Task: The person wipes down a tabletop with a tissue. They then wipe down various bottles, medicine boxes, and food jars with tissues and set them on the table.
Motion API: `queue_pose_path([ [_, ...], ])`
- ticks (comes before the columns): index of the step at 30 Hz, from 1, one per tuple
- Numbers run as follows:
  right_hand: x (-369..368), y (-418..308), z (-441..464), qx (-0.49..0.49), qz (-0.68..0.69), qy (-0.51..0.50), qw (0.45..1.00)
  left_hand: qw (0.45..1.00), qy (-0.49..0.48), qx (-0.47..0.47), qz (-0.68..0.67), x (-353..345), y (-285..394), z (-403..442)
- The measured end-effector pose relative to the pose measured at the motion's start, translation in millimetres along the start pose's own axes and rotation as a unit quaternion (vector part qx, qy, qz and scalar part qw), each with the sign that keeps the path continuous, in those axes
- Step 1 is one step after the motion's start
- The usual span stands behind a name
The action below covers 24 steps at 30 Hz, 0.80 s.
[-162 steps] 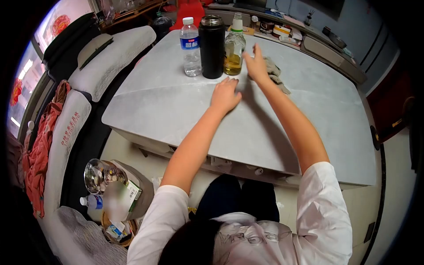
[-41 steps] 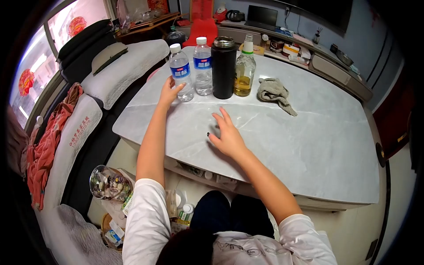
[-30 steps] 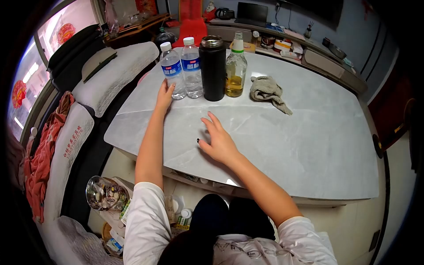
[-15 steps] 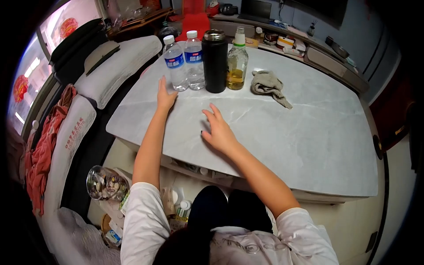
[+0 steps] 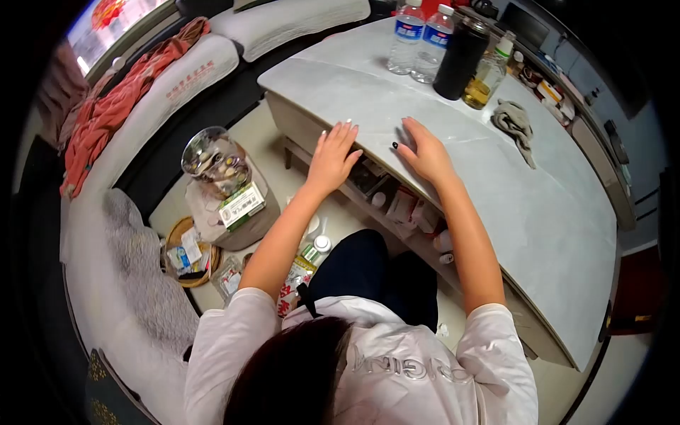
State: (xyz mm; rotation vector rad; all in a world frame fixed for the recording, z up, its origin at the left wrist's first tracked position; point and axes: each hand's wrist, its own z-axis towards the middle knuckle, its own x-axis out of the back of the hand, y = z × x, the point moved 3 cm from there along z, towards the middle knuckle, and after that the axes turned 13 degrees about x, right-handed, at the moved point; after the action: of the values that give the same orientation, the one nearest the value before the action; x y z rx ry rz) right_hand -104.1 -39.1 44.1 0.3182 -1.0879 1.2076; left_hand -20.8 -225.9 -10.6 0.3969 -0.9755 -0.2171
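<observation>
Both arms extended forward, hands side by side and apart. Left hand (image 5: 333, 157): palm down, fingers extended and slightly parted, thumb angled out toward the right hand (image 5: 431, 157). Right hand: back up, fingers loosely curved, thumb directed left, dark mark at thumb tip. Left forearm (image 5: 287, 237) and right forearm (image 5: 473, 244) were bare.

A single wide-angle view looks forward and steeply down from the person's head (image 5: 290, 372), close above the white shirt (image 5: 404, 386), with the hands (image 5: 331, 161) mid-frame, the worktop (image 5: 524, 234) beyond, and the sofa (image 5: 159, 113) curving along the left.
</observation>
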Motion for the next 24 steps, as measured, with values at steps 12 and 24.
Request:
queue_pose_path([
  [12, -6, -36, -12, 0.079, -0.052, 0.124, 0.988, 0.984, -0.016, 0.119, -0.135, -5, -54, -90],
  [24, -94, -100, -81, 0.059, 0.154, -0.008, 0.986, 0.885, 0.042, 0.410, 0.217, 62, -189, -182],
])
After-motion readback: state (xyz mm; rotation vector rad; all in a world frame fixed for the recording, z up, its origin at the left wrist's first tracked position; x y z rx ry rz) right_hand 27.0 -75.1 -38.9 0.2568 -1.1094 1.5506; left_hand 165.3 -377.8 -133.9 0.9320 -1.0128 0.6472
